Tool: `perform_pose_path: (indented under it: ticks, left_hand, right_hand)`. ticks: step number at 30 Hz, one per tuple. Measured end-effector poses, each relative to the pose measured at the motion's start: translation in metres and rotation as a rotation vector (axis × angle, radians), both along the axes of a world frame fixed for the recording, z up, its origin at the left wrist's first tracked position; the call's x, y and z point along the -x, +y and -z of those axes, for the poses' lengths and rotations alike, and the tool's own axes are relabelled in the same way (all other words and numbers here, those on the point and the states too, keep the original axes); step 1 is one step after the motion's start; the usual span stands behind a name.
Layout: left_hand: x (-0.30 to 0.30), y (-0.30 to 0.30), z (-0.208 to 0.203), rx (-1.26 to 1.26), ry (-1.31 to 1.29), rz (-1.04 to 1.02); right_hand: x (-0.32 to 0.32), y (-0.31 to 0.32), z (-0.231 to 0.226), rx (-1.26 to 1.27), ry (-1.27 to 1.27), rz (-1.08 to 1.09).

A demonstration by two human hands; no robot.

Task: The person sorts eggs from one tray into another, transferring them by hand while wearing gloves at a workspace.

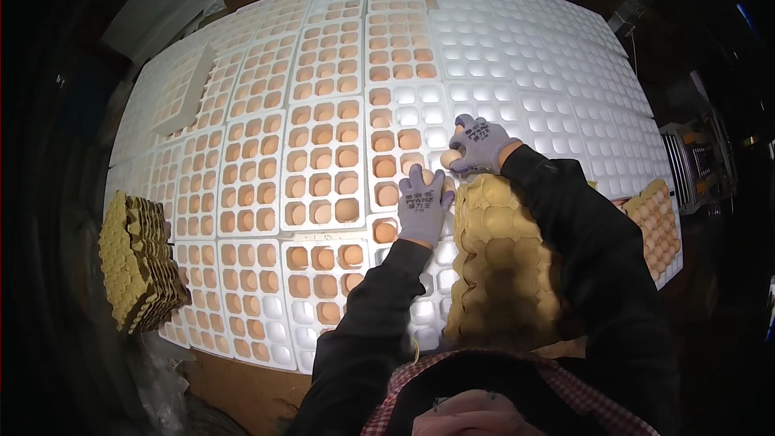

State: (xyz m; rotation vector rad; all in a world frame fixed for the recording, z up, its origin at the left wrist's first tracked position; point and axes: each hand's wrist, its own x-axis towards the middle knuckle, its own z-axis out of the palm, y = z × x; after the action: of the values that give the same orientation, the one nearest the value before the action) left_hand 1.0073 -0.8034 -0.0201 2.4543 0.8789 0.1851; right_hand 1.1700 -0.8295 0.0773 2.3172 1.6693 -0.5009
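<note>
My left hand (pixel 423 207), in a grey-purple printed glove, has its fingers closed around a light brown egg (pixel 428 177) over a white foam egg tray (pixel 386 123). Just beyond and to the right, my right hand (pixel 479 145), gloved alike, grips another egg (pixel 450 159) between thumb and fingers. Brown eggs sit in this foam tray's left-hand cells, while several cells farther off hold none. Below my right hand lies a yellowish pulp egg tray (pixel 500 222), partly covered by my right forearm and shadow.
Foam trays filled with eggs (pixel 323 160) spread across the left and middle. White foam trays (pixel 533 48) without eggs extend to the right. Stacked pulp trays (pixel 133 262) stand at the left edge; a pulp tray of eggs (pixel 655 230) sits at the right. A foam piece (pixel 184 90) lies tilted far left.
</note>
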Motion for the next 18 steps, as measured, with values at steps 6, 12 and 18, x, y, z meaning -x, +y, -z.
perform_pose_path:
  ticks: [6,12,18]
  left_hand:
    - [-0.024,0.070,-0.009,0.145,-0.577,-0.265]
    - [-0.091,0.150,-0.008,0.030,-0.088,-0.074]
    - [-0.154,0.169,0.035,-0.142,-0.240,0.090]
  right_hand:
    - [-0.028,0.038,0.051,-0.086,0.090,-0.033]
    - [-0.076,0.076,0.120,-0.603,0.145,-0.086]
    - [-0.050,0.020,0.007,-0.696,0.547,0.113]
